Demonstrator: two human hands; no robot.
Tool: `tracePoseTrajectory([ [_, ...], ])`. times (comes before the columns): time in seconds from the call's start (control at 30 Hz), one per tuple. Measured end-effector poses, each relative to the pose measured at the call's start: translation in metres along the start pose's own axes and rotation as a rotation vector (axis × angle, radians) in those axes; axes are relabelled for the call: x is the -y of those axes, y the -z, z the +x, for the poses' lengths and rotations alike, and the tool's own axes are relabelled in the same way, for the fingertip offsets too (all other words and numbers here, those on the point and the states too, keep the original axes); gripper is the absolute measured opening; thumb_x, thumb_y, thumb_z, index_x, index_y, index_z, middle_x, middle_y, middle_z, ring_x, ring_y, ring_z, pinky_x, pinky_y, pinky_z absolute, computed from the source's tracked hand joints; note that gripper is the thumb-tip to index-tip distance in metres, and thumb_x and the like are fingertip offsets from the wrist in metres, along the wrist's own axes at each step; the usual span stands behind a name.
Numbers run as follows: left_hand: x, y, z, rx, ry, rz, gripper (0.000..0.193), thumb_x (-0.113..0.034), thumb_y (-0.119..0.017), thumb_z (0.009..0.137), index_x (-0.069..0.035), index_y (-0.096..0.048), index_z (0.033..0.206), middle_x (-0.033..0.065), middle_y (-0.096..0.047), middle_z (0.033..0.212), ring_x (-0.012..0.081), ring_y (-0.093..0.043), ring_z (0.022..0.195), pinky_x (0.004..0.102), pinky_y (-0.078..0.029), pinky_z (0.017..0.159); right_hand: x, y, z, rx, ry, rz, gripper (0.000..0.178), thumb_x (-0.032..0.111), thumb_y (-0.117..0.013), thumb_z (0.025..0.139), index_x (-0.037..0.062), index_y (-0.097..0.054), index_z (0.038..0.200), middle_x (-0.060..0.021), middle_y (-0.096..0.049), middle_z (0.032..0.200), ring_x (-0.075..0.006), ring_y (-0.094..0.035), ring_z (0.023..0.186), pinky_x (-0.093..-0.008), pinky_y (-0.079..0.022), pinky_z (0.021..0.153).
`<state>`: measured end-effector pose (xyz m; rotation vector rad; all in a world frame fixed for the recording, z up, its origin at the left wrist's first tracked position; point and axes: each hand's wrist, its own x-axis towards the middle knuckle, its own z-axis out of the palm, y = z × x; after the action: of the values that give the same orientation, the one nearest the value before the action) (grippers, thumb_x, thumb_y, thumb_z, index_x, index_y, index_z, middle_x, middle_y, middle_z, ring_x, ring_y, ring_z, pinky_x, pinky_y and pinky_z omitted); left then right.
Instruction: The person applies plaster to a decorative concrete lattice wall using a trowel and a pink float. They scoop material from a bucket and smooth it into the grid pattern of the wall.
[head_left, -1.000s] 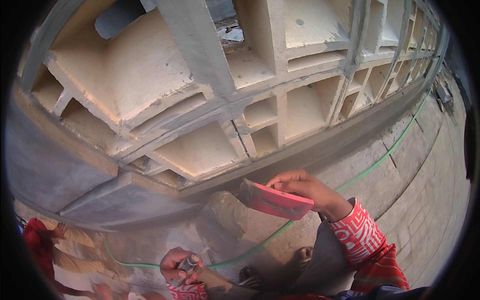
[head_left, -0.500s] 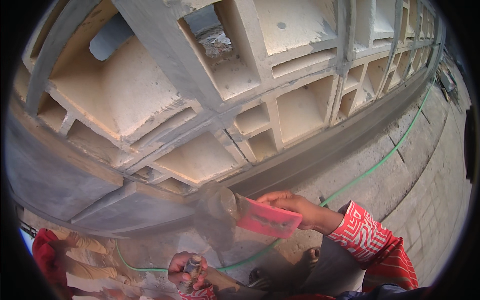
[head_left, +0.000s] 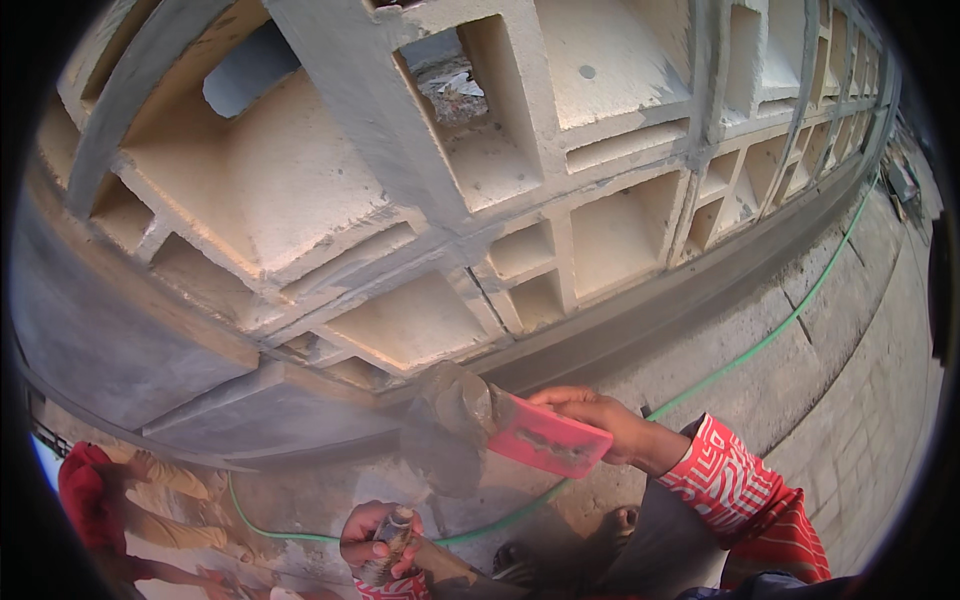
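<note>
My right hand (head_left: 600, 425) grips a flat pink-red rectangular board (head_left: 550, 438), smeared with grey in its middle. Wet grey mortar (head_left: 462, 400) sits in a lump at the board's left end, close to the foot of the wall. Left of and below the lump, a grey patch is too blurred to make out. Lower down, my left hand (head_left: 372, 535) is closed round a worn, roundish tool handle (head_left: 402, 518), its end pointing up. What that tool's working end looks like, I cannot tell.
A wall of cream openwork blocks (head_left: 400, 315) with grey joints curves across the view above a grey ledge (head_left: 600, 345). Along its foot runs a green hose (head_left: 740, 358) over concrete slabs. Another person in a red top (head_left: 88, 500) is at the lower left.
The view has shifted slightly, so the wall appears further right and lower. Both hands keep their holds, and the pink board with its mortar has barely moved.
</note>
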<state>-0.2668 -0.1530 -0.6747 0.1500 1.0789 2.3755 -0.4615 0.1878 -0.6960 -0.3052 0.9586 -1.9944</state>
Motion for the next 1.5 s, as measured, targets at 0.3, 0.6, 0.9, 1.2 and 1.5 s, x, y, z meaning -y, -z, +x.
tracePoseTrajectory([
  [0.3,0.004,-0.012,0.003,-0.157,-0.077,0.040,0.049,-0.011,-0.066,0.087,0.020,-0.050,0.121,0.0244,-0.062,0.086,0.0212,-0.061,0.058,0.0292,-0.049,0.052,0.001,0.003,0.000,0.040,0.059,0.004,0.033,0.013,-0.052,0.101,0.0018,-0.063,0.129,-0.0045,-0.069,0.113,-0.0091,-0.063,0.100,-0.0250,-0.050,0.088],
  [0.6,0.002,-0.049,0.018,-0.383,-0.153,0.078,0.044,-0.009,-0.067,0.083,0.017,-0.056,0.116,0.0185,-0.064,0.081,0.0182,-0.059,0.054,0.0278,-0.046,0.048,0.010,-0.002,0.001,-0.007,0.114,-0.291,0.030,0.018,-0.053,0.104,0.0009,-0.066,0.124,-0.0021,-0.070,0.109,-0.0062,-0.062,0.098,-0.0252,-0.050,0.087],
  [0.9,0.002,-0.060,0.022,-0.407,-0.127,0.126,0.054,-0.014,-0.067,0.081,0.018,-0.054,0.122,0.0223,-0.062,0.083,0.0211,-0.059,0.055,0.0308,-0.047,0.049,0.028,-0.009,-0.024,-0.125,0.212,-0.553,0.026,0.010,-0.053,0.101,-0.0005,-0.070,0.118,-0.0081,-0.071,0.110,-0.0121,-0.064,0.097,-0.0268,-0.050,0.088],
  [1.2,0.012,-0.073,0.034,-0.336,-0.036,0.477,0.045,-0.003,-0.064,0.092,0.005,-0.054,0.135,0.0049,-0.066,0.083,0.0091,-0.061,0.064,0.0258,-0.052,0.061,0.028,-0.048,-0.044,-0.495,0.297,-1.231,0.023,0.009,-0.059,0.093,-0.0026,-0.073,0.107,-0.0175,-0.074,0.088,-0.0208,-0.070,0.077,-0.0304,-0.053,0.075],
  [1.5,0.018,-0.074,0.041,-0.326,-0.045,0.663,0.050,-0.006,-0.068,0.089,0.008,-0.054,0.134,0.0079,-0.070,0.087,0.0115,-0.065,0.070,0.0270,-0.052,0.064,0.020,-0.074,-0.040,-0.569,0.272,-1.498,0.021,0.008,-0.060,0.090,0.0009,-0.073,0.105,-0.0166,-0.070,0.075,-0.0276,-0.071,0.066,-0.0346,-0.053,0.063],
])
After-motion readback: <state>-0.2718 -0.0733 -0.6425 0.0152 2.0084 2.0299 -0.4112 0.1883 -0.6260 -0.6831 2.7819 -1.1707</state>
